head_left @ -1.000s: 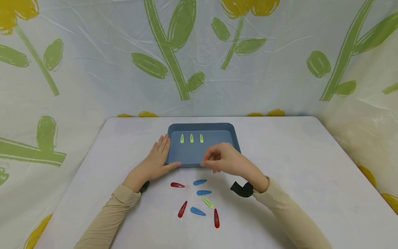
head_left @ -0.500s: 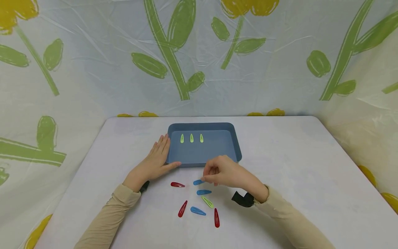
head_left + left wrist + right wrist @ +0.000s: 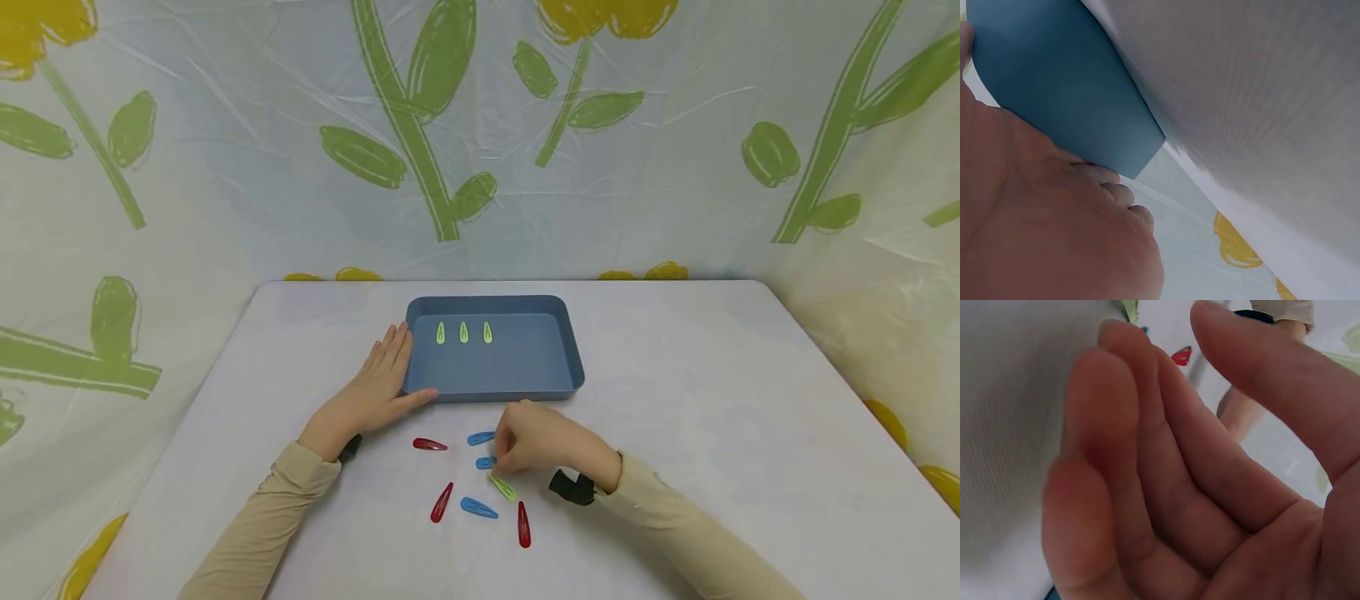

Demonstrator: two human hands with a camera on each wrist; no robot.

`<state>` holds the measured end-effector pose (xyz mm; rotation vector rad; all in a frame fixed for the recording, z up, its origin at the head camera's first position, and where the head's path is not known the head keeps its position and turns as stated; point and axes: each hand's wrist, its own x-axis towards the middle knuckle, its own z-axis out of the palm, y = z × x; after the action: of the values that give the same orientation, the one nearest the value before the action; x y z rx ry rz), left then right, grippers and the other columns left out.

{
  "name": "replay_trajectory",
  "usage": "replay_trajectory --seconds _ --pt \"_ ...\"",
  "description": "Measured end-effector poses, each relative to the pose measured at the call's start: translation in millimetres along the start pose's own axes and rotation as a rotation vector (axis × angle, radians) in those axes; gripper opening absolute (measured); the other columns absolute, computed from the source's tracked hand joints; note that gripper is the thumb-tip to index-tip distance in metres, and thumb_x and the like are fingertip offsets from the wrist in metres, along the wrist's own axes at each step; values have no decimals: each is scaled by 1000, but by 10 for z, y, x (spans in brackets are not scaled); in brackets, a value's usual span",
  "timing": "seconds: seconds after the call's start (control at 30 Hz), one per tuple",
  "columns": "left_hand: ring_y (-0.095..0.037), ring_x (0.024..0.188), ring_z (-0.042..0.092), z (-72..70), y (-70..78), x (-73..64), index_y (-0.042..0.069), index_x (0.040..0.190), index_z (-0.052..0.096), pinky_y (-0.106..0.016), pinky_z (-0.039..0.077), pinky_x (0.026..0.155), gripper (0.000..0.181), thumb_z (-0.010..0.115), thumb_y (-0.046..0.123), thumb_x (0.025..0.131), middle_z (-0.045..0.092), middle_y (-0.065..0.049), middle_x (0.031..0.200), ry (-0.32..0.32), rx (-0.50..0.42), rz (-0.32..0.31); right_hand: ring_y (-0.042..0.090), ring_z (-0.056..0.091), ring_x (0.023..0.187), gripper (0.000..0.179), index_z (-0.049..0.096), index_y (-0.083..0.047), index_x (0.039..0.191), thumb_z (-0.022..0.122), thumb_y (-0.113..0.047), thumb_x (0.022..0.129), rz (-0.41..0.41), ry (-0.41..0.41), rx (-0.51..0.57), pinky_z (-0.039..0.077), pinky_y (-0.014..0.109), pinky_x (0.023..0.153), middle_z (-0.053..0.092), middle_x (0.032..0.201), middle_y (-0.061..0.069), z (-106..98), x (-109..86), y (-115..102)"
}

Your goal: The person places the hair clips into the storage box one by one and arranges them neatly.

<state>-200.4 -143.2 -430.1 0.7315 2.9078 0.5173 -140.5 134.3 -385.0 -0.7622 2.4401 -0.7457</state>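
Note:
My left hand (image 3: 367,404) lies with straight fingers along the left side of a blue-grey tray (image 3: 495,395), its thumb at the front rim. Three lime-green snap hair clips (image 3: 463,333) stand in a row inside the tray. My right hand (image 3: 543,442) is low over the table, its fingertips beside a lime-green hair clip (image 3: 502,487). In the right wrist view the thumb (image 3: 1254,356) and bent fingers (image 3: 1100,394) are apart, with nothing between them. That hand partly covers two blue hair clips, an upper one (image 3: 480,438) and a lower one (image 3: 485,463).
Nearer the front lie another blue hair clip (image 3: 478,508) and three red ones: one at the left (image 3: 430,444), one below it (image 3: 442,502) and one at the right (image 3: 523,525). The white table (image 3: 675,375) meets a flower-printed sheet (image 3: 262,150) at its back.
My right hand has come down from the tray's front edge, past the blue hair clips, to the loose green one. My left hand stays at the tray.

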Motion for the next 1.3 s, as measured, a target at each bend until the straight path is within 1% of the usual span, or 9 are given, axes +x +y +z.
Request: replay_trajectory --seconds 0.2,0.37,0.5,0.6,0.77,1.1,1.3 --pt "-30 150 -14 -5 -1 4 -5 156 0 -49 -1 121 109 44 72 93 -10 -18 164 -4 -7 -2 8 48 53 30 66 -18 55 89 -20 74 41 -10 -47 37 22 49 53 51 -8 54 5 -7" --pt "-28 150 -15 -7 0 -3 -3 156 -1 -48 -2 121 108 43 72 93 -11 -16 164 -13 -8 -13 10 49 55 30 65 -18 55 90 -20 72 62 -10 -72 38 23 50 55 53 -7 100 15 -20" --pt "-29 150 -14 -9 2 -10 -4 156 -1 -49 -1 121 109 45 71 93 -10 -18 164 -8 -11 -9 10 50 56 31 65 -17 55 90 -17 72 58 -2 -73 39 23 51 55 54 -6 126 23 -19" --pt "-32 150 -12 -9 2 -11 -6 156 0 -50 -1 120 109 47 70 93 -8 -20 164 0 -15 -1 8 49 53 30 65 -17 54 89 -15 73 39 -6 -60 38 22 49 55 53 -7 136 21 -17" --pt "-31 151 -12 1 -2 -2 -6 156 1 -50 0 120 109 46 71 93 -7 -19 164 7 -5 3 8 48 49 28 67 -15 56 87 -11 74 23 -28 -18 37 21 47 55 52 -7 139 8 -32" --pt "-32 150 -12 10 0 7 -6 156 1 -52 1 120 111 48 71 92 -8 -20 164 6 -6 3 7 48 47 27 67 -14 58 86 -9 75 10 -49 14 38 22 48 54 52 -7 151 12 -23" --pt "-31 150 -13 17 -13 14 -6 156 0 -52 0 120 110 48 71 92 -8 -20 164 6 -8 4 7 48 45 25 67 -12 59 84 -7 77 -8 -74 63 39 21 47 55 52 -6 143 23 -8"
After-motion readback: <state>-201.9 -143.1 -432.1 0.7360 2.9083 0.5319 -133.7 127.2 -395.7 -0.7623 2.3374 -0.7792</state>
